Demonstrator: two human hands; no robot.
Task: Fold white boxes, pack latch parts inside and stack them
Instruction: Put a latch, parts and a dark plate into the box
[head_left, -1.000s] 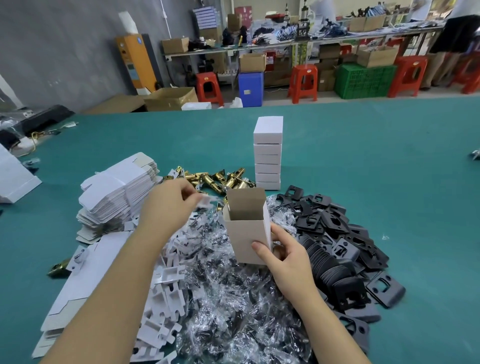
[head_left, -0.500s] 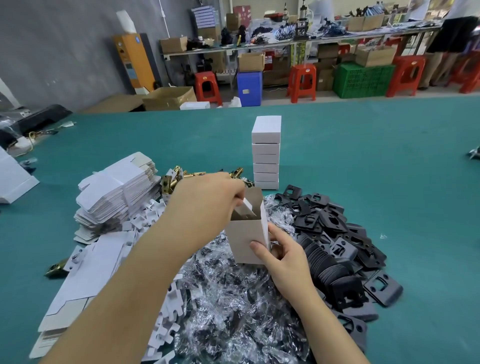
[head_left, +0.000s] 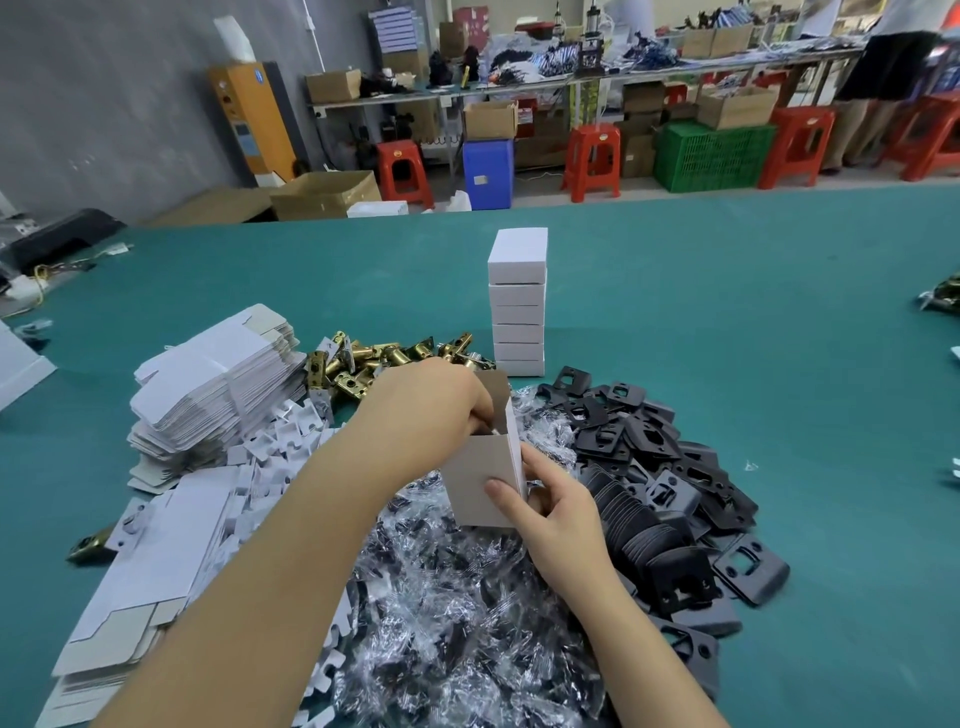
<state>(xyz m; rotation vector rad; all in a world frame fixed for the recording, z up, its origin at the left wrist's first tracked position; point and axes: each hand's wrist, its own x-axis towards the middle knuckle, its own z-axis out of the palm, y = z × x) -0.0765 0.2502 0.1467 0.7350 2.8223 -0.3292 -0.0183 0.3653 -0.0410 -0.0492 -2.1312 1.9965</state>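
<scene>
My right hand (head_left: 558, 512) pinched the open box (head_left: 483, 480) above the bagged parts (head_left: 457, 623); my left hand (head_left: 431, 410) reached in (grip hidden). A hard push risked buckling it.

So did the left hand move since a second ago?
Yes. The left hand went right, away from the flat box pile, and its fingers now reach into the open box.

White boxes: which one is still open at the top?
The open box held upright by the right hand, with the left hand reaching into its top. The boxes in the stack behind it are all closed.
</scene>
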